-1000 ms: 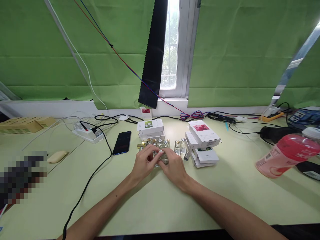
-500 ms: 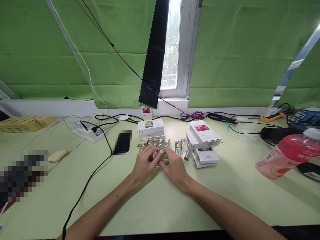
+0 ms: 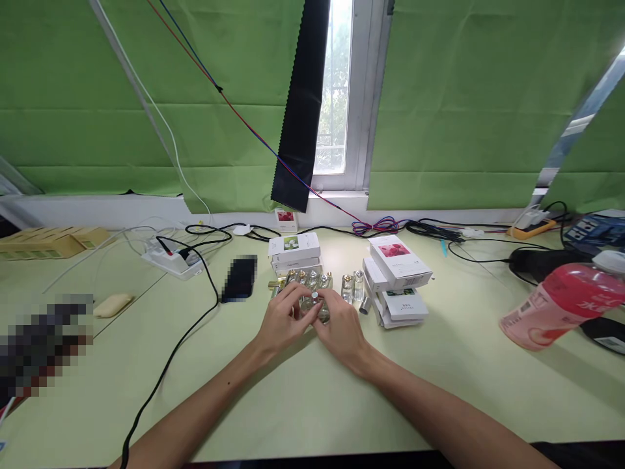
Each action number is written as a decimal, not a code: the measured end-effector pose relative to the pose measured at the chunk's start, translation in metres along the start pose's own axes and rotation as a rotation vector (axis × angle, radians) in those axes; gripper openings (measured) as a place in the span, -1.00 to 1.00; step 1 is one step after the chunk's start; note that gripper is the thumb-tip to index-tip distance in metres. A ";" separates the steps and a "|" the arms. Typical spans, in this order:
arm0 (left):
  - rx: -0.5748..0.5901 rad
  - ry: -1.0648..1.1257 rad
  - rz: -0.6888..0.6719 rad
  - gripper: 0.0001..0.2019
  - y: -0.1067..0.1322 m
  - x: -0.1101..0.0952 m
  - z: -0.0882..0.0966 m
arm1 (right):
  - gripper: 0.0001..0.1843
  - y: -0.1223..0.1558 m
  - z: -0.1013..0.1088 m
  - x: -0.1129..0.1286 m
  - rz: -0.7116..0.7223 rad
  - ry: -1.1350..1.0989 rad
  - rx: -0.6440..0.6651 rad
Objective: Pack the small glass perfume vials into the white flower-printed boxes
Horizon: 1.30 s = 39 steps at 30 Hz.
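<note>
At the middle of the table my left hand (image 3: 284, 318) and my right hand (image 3: 340, 320) meet, thumbs and fingers closed around the silvery top of a small perfume bottle (image 3: 315, 297). Fingers hide most of its body. Just behind my hands stand several glass perfume bottles (image 3: 313, 279) with gold or silver tops, partly covered by the left hand. To the right of my right hand are two more upright bottles, one gold-topped (image 3: 347, 288) and one silver-topped (image 3: 358, 285). A loose silver cap (image 3: 365, 305) lies in front of them.
White boxes are stacked behind the bottles (image 3: 294, 246) and to the right (image 3: 400, 262). A black phone (image 3: 239, 278) and a black cable (image 3: 178, 348) lie left. A power strip (image 3: 173, 260) stands farther back. At right is a large pink drink bottle (image 3: 551, 306).
My fingers have shifted slightly around the bottle's top, and more of that top shows between the fingertips. The other bottles and boxes stay where they were.
</note>
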<state>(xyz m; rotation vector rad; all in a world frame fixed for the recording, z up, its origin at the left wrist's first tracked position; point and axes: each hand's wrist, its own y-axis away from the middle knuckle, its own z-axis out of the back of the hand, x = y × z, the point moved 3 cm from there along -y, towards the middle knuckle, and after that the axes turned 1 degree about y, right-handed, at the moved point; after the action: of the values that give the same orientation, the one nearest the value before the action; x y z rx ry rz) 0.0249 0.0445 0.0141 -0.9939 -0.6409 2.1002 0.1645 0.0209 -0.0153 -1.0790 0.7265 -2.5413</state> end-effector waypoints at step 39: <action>-0.002 -0.004 -0.063 -0.87 0.002 -0.002 0.001 | -0.46 0.007 0.021 0.028 0.233 0.207 -0.186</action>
<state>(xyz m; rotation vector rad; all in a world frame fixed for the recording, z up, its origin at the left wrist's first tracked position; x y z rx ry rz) 0.0239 0.0422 0.0146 -0.9582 -0.6682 2.0474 0.1610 -0.0040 0.0096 -0.7373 1.0925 -2.4421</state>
